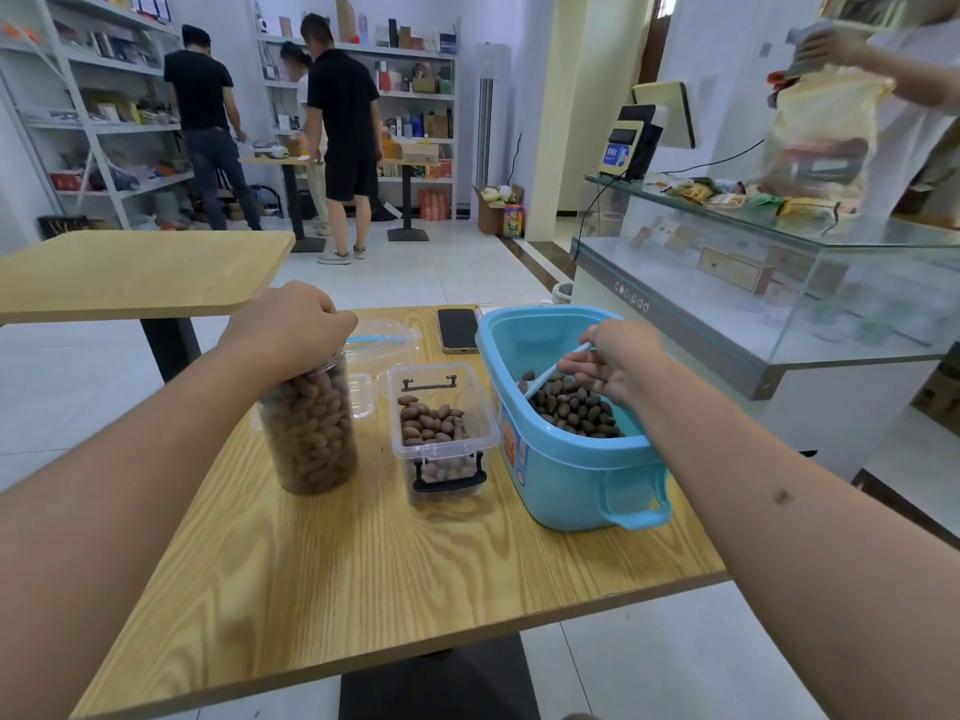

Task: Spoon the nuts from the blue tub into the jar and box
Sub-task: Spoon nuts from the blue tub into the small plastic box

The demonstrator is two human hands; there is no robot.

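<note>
A clear jar (310, 433) nearly full of brown nuts stands at the left of the wooden table (363, 563). My left hand (291, 324) grips its top from above. A clear plastic box (441, 433) with black latches sits in the middle, partly filled with nuts. The blue tub (566, 470) stands on the right with dark nuts (571, 407) in its bottom. My right hand (615, 361) is inside the tub and holds a pale spoon (545, 379), whose tip is down among the nuts.
A clear lid with a blue strip (382, 340) and a phone (457, 330) lie behind the box. A second table (140, 272) stands at the left, a glass counter (779, 283) at the right. People stand by the shelves beyond.
</note>
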